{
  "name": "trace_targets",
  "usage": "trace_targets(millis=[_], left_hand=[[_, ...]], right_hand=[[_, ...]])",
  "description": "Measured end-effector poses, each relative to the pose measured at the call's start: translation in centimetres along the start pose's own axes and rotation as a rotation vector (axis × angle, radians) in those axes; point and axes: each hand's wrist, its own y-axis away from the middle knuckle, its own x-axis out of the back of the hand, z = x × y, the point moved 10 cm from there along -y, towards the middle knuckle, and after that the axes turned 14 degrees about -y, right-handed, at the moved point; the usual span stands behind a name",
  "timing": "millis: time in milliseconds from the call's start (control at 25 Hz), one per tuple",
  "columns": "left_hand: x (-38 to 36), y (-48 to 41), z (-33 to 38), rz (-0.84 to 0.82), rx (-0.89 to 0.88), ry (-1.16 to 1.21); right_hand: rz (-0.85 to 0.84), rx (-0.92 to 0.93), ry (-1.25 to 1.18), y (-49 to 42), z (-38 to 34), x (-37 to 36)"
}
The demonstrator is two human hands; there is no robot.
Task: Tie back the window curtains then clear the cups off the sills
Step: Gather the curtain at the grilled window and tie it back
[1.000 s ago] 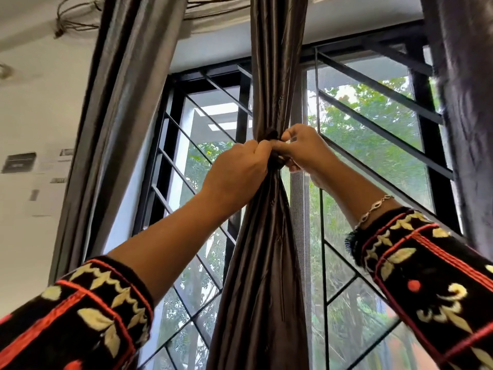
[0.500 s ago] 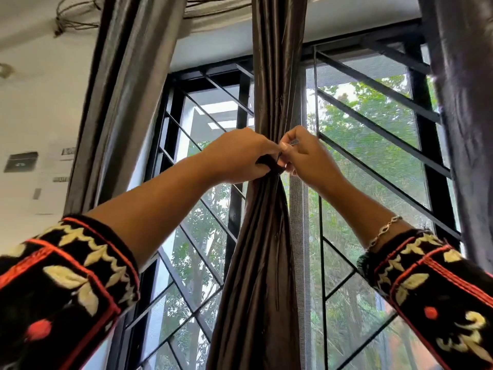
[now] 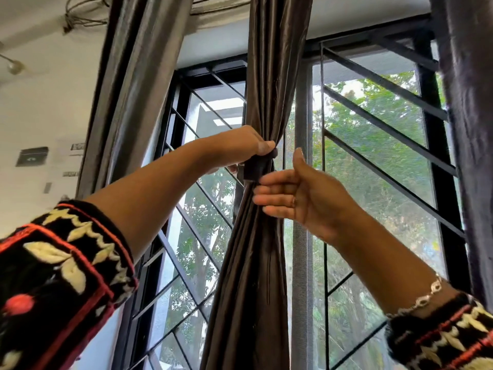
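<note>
**Coming off the tie on the middle curtain**

Hanging bunched to a narrow waist in front of the grey window post (image 3: 302, 263): the brown middle curtain (image 3: 253, 249), cinched by a dark tie band (image 3: 254, 169). Pinching that band from the left with the left hand (image 3: 240, 148), thumb and curled fingers clamping it. Letting go on the other side: right hand (image 3: 301, 193) drawing back from the band it was pinching half a second ago, fingers now straight and spread, tips at the folds below, contact unclear. Probably meaning the tie is holding and this curtain is nearly done, with cups and sills not showing. Leaving open room toward the body and downward. Staying off the black grille bars (image 3: 384, 124) just behind, the left-side curtain (image 3: 133, 89) and the right-side curtain (image 3: 466, 129).
</note>
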Motion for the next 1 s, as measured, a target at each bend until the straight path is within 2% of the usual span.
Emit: trace_targets(millis=[80, 200, 400, 480, 560, 640, 800, 1000], left_hand=[[-0.4, -0.2, 0.2, 0.001, 0.011, 0.004], [-1.5, -0.2, 0.0, -0.004, 0.012, 0.047], [-1.5, -0.7, 0.3, -0.001, -0.056, 0.094], [-0.9, -0.6, 0.8, 0.139, -0.14, 0.151], [-0.2, -0.2, 0.3, 0.305, -0.175, 0.341], [0.3, -0.1, -0.6, 0.402, -0.174, 0.525], [0.4, -0.1, -1.4, 0.475, -0.123, 0.707], [1.3, -0.1, -3.6, 0.51, -0.049, 0.655]], right_hand=[[-0.055, -0.098, -0.119, -0.4, 1.3, -0.7], [-0.039, -0.119, -0.171, -1.1, 1.6, -1.0], [0.2, 0.037, -0.128, -1.9, 0.5, 1.7], [0.247, 0.107, -0.03, -1.9, -0.8, 2.8], [0.236, 0.172, 0.128, -1.9, -2.1, 3.0], [0.217, 0.232, 0.298, -1.9, -3.4, 2.9], [0.215, 0.297, 0.496, -1.8, -5.5, 3.5], [0.249, 0.281, 0.54, -1.7, -6.8, 6.0]])
